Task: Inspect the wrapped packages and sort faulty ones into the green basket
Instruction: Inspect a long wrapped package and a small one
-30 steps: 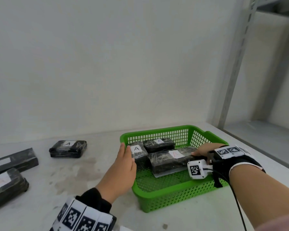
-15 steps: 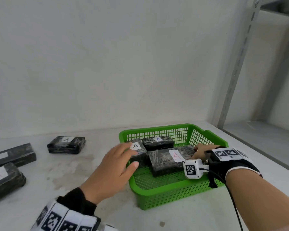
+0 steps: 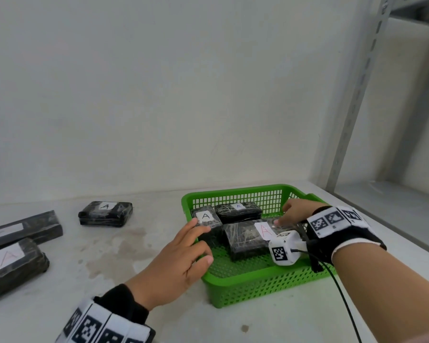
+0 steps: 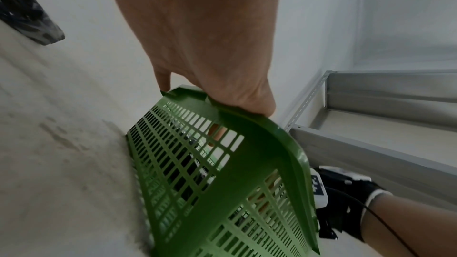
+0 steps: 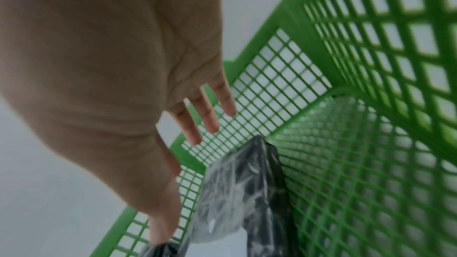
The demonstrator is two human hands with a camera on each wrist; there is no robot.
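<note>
The green basket point(image 3: 270, 290) holds three black wrapped packages: a small one labelled with a black A point(image 3: 206, 221), one with a blue A point(image 3: 238, 211) behind it, and a long one with a red A point(image 3: 243, 237). My left hand point(image 3: 198, 241) hovers with relaxed, spread fingers over the basket's left rim point(image 4: 259, 153); whether it touches the rim I cannot tell. My right hand point(image 3: 290, 212) is inside the basket with straight fingers point(image 5: 197, 124). Its fingertips rest on the right end of the long package point(image 5: 242, 183).
On the table to the left lie three more wrapped packages: one with a black A point(image 3: 105, 214), a long bar point(image 3: 22, 230), and one with a red A point(image 3: 13, 263). A metal shelf upright point(image 3: 352, 120) stands behind the basket on the right.
My left hand has drawn back from the small package toward me, fingers spreading. The right hand released the long package's end, which now lies flat in the basket.
</note>
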